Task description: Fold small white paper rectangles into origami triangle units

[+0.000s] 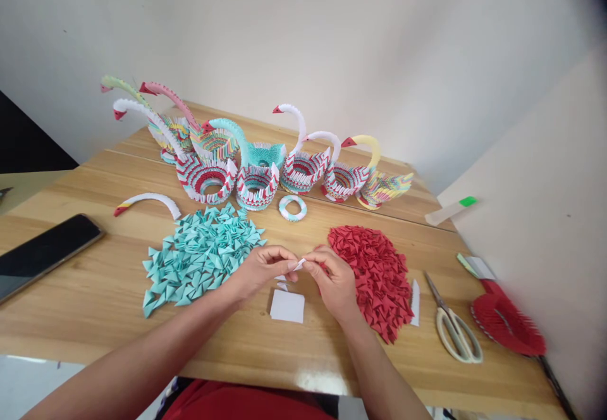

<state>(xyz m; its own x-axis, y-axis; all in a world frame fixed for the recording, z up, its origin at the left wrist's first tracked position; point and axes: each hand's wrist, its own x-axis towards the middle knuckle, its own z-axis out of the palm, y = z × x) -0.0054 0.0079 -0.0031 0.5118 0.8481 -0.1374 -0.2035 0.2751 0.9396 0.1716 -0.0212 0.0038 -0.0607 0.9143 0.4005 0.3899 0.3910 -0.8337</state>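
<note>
A small folded piece of white paper (300, 264) is held between the fingertips of both hands, just above a wooden table (227, 360) with a pale brown grain. The left hand (260, 271) has its grip narrowed to a pinch of thumb and forefinger on one end of the piece; the right hand (336, 282) pinches the other end with its grip drawn equally tight. Beneath them lie small white paper pieces (282, 285) and, nearer the person, a squared stack of blank white paper slips (287, 306). A loose heap of turquoise folded-paper triangles (203, 257) spreads beside the left hand, and a dense mound of red folded-paper triangles (372, 274) sits beside the right. Past that mound rest scissors with cream handles (453, 328). Farther back, a turquoise-and-white paper ring (293, 217) lies in front of a group of multicoloured folded-paper swans (303, 183).
</note>
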